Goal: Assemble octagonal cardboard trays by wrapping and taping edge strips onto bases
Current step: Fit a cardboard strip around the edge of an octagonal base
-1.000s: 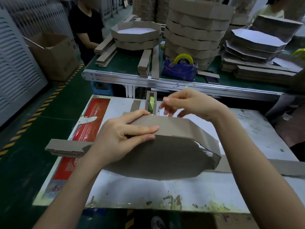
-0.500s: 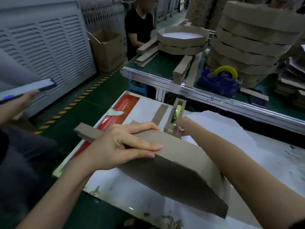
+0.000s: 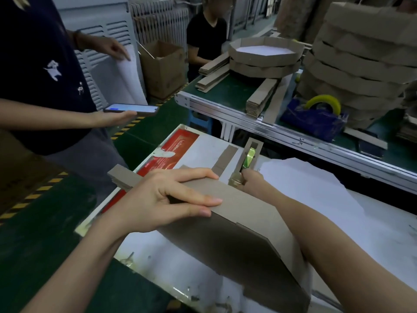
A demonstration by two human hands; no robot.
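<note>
Green factory flooring with hazard stripes surrounds a white-topped table (image 3: 180, 263), and this tray looks about midway through assembly.

The left grip (image 3: 171, 199) lies with straight fingers pressed flat on the edge strip (image 3: 243, 199). Its thumb runs along the strip's upper edge, pinning the strip to the base (image 3: 225, 251). The base is tilted up off the table beneath and to the near side of that grip.

The right grip (image 3: 250, 181) is just beyond the strip, at the near end of a cardboard holder (image 3: 256, 145) that carries the roll of tape (image 3: 250, 155). Its fingers are curled and, as far as can be seen, pinch the glossy loose end of the tape. The fingertips themselves are mostly hidden.

Judging from this, the strip is folded round the sides nearest the left grip and held there, but no tape shows on it yet. What seems left is to pull and cut a length, stick down the seam and check the remaining sides. Those sides, below the right forearm, are too dark to read.

Spare strips (image 3: 121, 177) poke out beyond the left grip's wrist. A white sheet (image 3: 304, 186) lies to the outer side of the right grip. Finished trays (image 3: 264, 57) sit stacked on the far table (image 3: 225, 91), well beyond both grips. A person holding a phone (image 3: 133, 108) stands off to the left grip's side.
</note>
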